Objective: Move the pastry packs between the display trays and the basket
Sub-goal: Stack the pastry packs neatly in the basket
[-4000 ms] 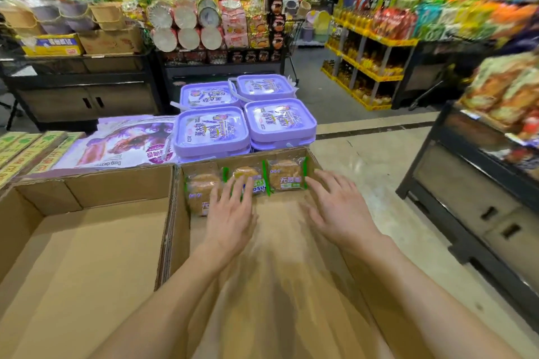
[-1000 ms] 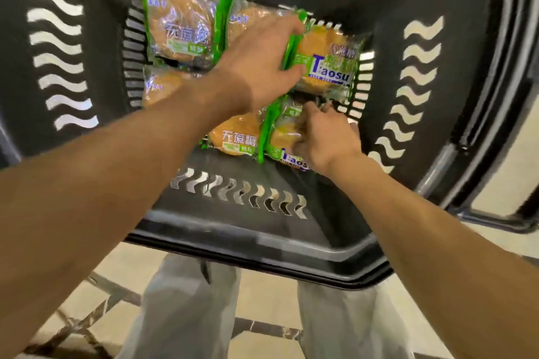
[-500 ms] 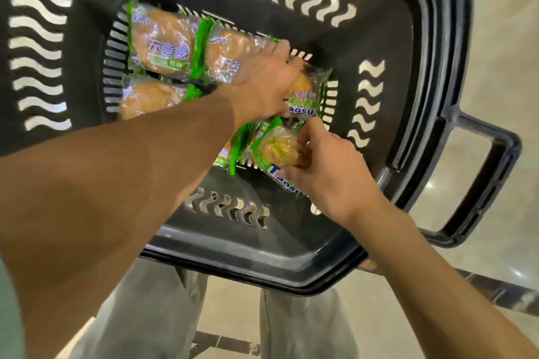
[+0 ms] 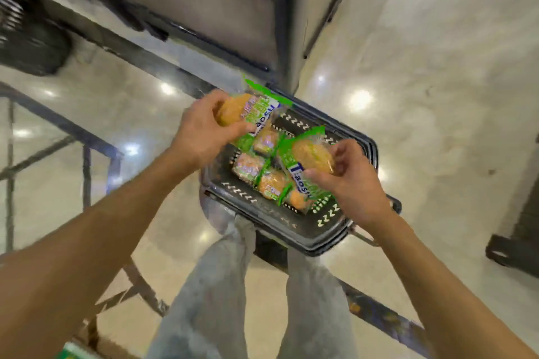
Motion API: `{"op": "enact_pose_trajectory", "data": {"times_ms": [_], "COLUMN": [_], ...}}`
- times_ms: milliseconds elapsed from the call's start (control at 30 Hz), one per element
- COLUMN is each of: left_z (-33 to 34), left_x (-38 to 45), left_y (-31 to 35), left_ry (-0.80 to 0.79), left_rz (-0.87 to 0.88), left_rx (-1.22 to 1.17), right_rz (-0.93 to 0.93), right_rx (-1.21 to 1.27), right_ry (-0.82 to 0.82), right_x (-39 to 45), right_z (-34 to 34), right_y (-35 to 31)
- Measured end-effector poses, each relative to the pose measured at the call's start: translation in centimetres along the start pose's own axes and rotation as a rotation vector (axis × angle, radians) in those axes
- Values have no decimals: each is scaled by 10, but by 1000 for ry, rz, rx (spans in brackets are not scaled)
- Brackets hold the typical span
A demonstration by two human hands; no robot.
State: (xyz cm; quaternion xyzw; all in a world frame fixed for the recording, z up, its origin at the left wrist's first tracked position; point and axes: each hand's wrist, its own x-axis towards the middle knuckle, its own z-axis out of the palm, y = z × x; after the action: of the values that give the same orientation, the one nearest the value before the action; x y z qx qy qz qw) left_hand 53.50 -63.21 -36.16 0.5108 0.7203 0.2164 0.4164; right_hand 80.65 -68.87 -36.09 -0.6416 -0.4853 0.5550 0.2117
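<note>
Both hands have risen out of the black slotted plastic basket (image 4: 294, 230): left hand (image 4: 201, 132) and right hand (image 4: 354, 183) each grip one green-edged clear pastry pack (image 4: 253, 114) (image 4: 309, 154). About four packs remain inside. Carry both level, fingers curled firmly, toward the trays.

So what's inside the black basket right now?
The black basket holds several green-edged pastry packs on its floor. The two packs held above by the left hand and right hand cover part of it.
</note>
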Motion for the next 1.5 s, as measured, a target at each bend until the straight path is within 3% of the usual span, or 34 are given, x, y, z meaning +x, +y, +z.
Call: {"op": "enact_pose_trajectory", "data": {"times_ms": [167,333,533,700,833,1133,1267,1500], "left_z": [-157,-283,-429,-511,-541,-565,-563,-541], "left_x": [-95,-157,-150,-132,-98,54,131,249], "left_y": [87,105,83,70,75,146,196,278], "left_ry": [245,517,526,535,532,336,305,62], "left_rz": [165,322,501,554,536,562,588,650], "left_rx": [-238,-448,-499,-499,-563,-519,-518,-423], "right_rz": [-258,-465,-652,-709,-761,-782,-714,-577], "right_rx": [46,143,220,194,132,137,265,301], "right_ry": [1,113,221,234,247,425,466,660], "right_x": [-73,-112,-109,-99,-81,35,97,174], "right_z": [13,57,154,213,226,181,149,94], "right_y": [-178,-297,-407,-479,-519,-579,-605,-616]}}
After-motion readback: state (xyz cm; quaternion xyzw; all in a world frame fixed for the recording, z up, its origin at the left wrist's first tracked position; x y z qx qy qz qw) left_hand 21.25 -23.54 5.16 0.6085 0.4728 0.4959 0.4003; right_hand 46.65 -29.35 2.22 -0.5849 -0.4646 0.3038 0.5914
